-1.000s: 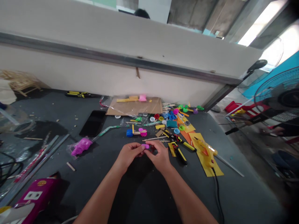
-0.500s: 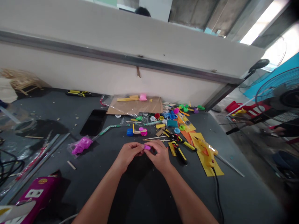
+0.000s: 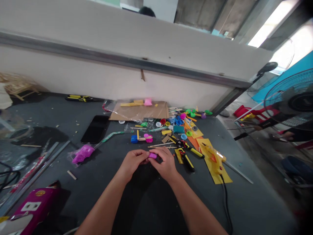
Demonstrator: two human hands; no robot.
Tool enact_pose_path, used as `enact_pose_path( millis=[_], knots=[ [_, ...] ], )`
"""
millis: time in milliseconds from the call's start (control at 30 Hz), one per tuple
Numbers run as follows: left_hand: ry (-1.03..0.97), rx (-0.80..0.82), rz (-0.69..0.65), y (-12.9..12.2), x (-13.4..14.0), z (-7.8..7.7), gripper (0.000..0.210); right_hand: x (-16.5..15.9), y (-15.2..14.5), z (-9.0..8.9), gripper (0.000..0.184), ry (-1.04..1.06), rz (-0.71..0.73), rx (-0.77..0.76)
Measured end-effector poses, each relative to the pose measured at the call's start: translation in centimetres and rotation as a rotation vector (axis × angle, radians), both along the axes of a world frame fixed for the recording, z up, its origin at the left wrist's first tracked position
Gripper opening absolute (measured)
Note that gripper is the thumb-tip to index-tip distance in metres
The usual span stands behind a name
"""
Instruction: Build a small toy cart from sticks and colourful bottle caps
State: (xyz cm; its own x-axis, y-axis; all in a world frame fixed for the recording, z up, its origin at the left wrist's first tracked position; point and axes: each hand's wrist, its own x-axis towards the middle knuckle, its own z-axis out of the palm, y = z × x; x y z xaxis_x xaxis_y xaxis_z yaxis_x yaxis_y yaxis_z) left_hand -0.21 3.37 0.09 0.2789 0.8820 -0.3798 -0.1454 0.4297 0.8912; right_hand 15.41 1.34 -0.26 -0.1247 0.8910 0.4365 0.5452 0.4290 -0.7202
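Note:
A small piece of purple modelling clay [image 3: 153,155] is pinched between my two hands, above the dark table. My left hand [image 3: 134,162] grips its left end with thumb and fingertips. On its right side, my right hand [image 3: 165,162] holds it the same way. Just beyond my fingers lies a small clay-and-stick model [image 3: 141,138], blue at one end and pink at the other. A larger lump of purple clay [image 3: 83,154] in clear plastic rests to the left of my hands.
Pliers [image 3: 187,160] and a yellow glue gun [image 3: 216,160] lie at right, the gun on yellow paper with its cord trailing forward. Clay pots [image 3: 179,122] and sticks crowd behind. A phone [image 3: 95,129] and a magenta power strip [image 3: 36,209] are at left. A fan [image 3: 293,101] stands beyond the table.
The whole view has shifted slightly, so things appear a little further left. Both hands keep hold of the purple clay, with hardly any change in their grip.

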Motion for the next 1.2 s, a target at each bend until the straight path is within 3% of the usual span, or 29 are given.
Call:
enact_pose_path(
  millis=[167, 933, 1200],
  knots=[
    [-0.027, -0.047, 0.026, 0.1, -0.1, 0.2, 0.024, 0.4, 0.0, -0.1, 0.017, 0.020, -0.050, 0.029],
    [-0.216, -0.180, 0.002, -0.5, 0.5, -0.3, 0.031, 0.2, 0.0, 0.2, 0.013, 0.054, -0.029, 0.025],
    [-0.279, -0.072, 0.022, -0.9, 0.9, -0.5, 0.025, 0.2, 0.0, 0.0, 0.011, 0.089, -0.049, 0.009]
  ],
)
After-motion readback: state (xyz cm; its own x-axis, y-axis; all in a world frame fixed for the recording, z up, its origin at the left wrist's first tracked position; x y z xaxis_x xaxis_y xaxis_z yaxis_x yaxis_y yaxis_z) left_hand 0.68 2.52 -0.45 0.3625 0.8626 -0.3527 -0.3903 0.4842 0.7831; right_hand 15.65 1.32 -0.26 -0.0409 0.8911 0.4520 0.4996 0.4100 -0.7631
